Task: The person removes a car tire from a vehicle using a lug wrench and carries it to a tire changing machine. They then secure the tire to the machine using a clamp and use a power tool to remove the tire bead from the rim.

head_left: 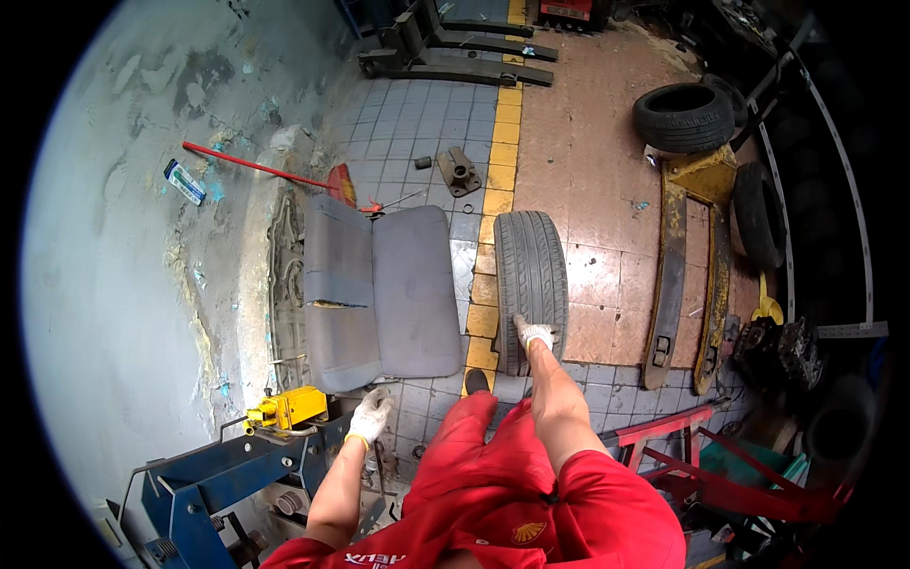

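Observation:
A black car tire (531,256) stands upright on its tread in front of me, to the right of the yellow floor line. My right hand (536,334), in a white glove, holds the near part of its tread, the thumb side stretched along the grooves. My left hand (372,414), also gloved, hangs low at my left side with loose fingers and nothing visible in it. It is close to the front corner of a grey padded seat (417,294) and to a yellow hydraulic unit (289,410) on a blue metal frame (213,484).
A yellow pallet jack (671,275) lies to the right, with one tire (684,116) on its far end and another tire (758,213) beside it. A metal stand (459,173) sits beyond the seat. Dark forks (455,68) extend at the back. A red frame (720,455) is at near right.

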`<state>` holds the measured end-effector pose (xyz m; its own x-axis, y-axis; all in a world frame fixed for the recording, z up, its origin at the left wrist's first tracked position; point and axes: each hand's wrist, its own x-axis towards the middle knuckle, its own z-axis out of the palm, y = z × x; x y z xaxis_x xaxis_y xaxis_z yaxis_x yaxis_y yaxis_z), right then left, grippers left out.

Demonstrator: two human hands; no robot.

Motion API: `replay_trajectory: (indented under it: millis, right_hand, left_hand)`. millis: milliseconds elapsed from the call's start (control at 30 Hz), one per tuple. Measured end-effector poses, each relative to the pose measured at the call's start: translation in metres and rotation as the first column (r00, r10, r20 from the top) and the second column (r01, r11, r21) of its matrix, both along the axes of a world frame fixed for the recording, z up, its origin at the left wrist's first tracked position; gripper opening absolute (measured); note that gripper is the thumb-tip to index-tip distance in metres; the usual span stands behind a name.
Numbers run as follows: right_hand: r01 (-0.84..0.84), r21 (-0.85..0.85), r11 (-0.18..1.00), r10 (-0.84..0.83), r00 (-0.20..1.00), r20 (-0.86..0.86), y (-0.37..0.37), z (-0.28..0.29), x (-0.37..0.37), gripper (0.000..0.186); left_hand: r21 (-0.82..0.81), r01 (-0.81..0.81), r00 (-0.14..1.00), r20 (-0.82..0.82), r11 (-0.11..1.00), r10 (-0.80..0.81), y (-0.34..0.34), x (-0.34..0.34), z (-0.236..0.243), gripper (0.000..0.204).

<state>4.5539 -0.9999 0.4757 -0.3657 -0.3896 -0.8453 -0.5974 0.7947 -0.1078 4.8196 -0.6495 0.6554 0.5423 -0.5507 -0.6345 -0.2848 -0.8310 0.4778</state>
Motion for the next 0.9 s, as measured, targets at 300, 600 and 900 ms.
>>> replay_trajectory:
  millis: [300,600,900]
  right_hand:
    - [-0.247,-0.437,0.865,0.345,0.925,0.159,-0.214,-0.011,-0.101,0.110]
    - [-0.521,-0.138,0.842,0.535,0.777,0.333,-0.377,-0.029,-0.069,0.120]
    - [-0.562,-0.220,0.797,0.598,0.685,0.415,-0.607,0.021,-0.021,0.120]
  left_hand:
    - [0.104,0.105,0.992,0.052,0.989,-0.111,-0.206,0.022,-0.038,0.069]
    - [0.525,0.172,0.984,-0.128,0.834,-0.122,-0.368,-0.054,-0.064,0.076]
    - [0.255,0.044,0.999,-0.027,0.966,-0.039,-0.634,-0.069,-0.075,0.085]
